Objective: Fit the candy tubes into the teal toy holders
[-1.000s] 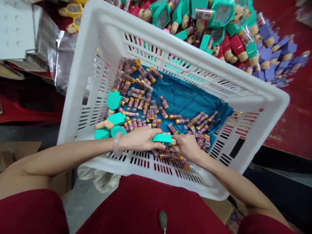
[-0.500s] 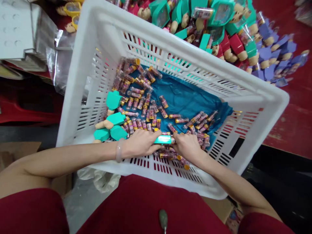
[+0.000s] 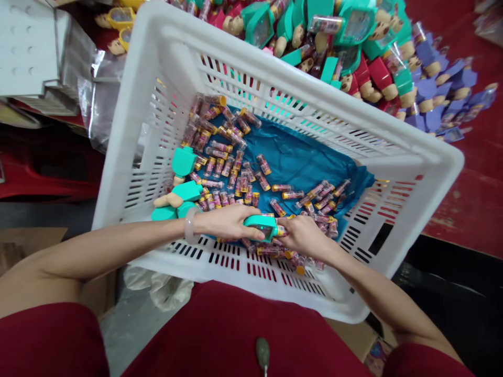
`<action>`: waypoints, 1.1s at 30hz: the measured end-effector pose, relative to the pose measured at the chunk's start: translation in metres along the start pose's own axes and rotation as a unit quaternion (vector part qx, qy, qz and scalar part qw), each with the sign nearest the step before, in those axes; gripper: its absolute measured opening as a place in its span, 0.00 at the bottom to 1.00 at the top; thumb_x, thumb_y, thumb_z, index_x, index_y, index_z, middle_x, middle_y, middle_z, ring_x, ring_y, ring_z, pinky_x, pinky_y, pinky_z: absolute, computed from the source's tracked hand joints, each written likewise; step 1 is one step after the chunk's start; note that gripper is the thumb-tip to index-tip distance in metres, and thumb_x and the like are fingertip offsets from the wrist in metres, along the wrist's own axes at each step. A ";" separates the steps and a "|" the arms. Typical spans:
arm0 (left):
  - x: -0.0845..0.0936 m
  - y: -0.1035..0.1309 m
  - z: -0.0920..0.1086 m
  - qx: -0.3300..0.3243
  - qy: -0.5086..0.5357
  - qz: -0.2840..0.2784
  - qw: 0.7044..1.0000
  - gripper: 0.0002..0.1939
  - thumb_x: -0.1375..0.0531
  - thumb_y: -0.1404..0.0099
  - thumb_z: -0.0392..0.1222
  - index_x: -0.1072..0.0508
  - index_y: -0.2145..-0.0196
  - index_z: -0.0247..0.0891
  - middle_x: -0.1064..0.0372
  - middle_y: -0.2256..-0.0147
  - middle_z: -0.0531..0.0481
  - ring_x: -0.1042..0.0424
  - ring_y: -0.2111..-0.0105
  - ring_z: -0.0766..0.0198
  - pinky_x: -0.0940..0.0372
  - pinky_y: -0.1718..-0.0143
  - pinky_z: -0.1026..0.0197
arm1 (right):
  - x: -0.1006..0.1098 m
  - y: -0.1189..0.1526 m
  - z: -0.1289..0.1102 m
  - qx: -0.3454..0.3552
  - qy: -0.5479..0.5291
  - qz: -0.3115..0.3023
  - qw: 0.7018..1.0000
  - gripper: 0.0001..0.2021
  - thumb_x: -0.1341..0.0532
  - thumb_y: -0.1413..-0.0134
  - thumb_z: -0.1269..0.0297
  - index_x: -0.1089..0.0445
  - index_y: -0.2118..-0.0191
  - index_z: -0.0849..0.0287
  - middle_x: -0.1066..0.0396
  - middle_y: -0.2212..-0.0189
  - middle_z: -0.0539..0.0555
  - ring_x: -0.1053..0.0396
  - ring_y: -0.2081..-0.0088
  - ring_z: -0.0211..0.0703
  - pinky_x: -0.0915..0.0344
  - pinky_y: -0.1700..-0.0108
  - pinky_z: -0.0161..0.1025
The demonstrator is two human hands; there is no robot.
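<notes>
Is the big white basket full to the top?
No, the white basket is only partly filled: little tubes lie low inside, and some blue sheet shows bare between them.

Even, moderately bright light, source out of view; soft shade inside the white slotted plastic basket, small glints on the clear crinkled plastic bag, slight softness toward the bowed wide-angle edges
</notes>
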State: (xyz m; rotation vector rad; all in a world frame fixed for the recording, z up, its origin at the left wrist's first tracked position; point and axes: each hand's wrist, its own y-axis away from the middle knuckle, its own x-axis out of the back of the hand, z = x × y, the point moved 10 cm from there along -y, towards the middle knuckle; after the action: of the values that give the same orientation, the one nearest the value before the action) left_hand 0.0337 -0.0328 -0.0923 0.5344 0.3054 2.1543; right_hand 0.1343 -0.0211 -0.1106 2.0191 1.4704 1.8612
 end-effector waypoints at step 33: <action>0.003 0.012 -0.009 0.082 -0.116 0.083 0.986 0.30 0.48 0.36 0.62 0.33 0.48 0.34 0.29 0.68 0.43 0.31 0.69 0.58 0.43 0.69 0.60 | 0.003 0.004 0.003 -0.097 0.073 0.047 0.991 0.08 0.44 0.50 0.65 0.30 0.65 0.59 0.26 0.74 0.57 0.31 0.74 0.43 0.57 0.74 0.37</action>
State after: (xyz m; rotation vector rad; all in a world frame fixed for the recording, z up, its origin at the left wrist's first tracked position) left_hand 0.0191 -0.0379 -0.0942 0.9260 0.3201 2.2096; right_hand 0.1391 -0.0198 -0.1066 1.9303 1.1853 2.1375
